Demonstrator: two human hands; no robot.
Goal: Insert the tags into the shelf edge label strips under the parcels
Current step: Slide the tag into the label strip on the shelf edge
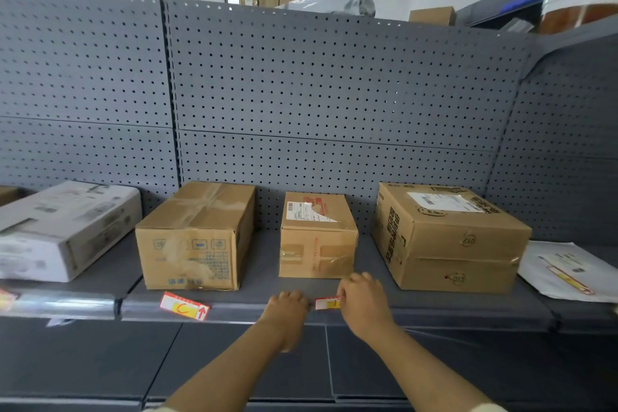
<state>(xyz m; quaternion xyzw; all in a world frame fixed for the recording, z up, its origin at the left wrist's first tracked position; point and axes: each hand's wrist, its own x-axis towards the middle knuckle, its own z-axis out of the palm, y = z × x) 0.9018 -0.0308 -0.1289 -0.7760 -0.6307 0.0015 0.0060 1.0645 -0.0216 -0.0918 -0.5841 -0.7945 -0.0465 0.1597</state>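
Observation:
Three brown cardboard parcels stand on the grey shelf: a left one point(195, 237), a small middle one point(317, 236) and a large right one point(448, 237). Below the small parcel, a red, white and yellow tag point(327, 303) sits at the shelf edge label strip point(468, 314). My right hand point(363, 299) pinches its right end. My left hand point(289, 306) rests on the strip just left of the tag, fingers curled over the edge. Another tag point(184, 306) with a red mark and arrow lies tilted on the strip under the left parcel.
A white box point(63, 231) lies at the left of the shelf, and a white mailer envelope point(572, 273) at the right. A perforated grey back panel point(301, 94) rises behind. A clear strip section point(60, 306) runs at far left, a lower shelf point(100, 361) below.

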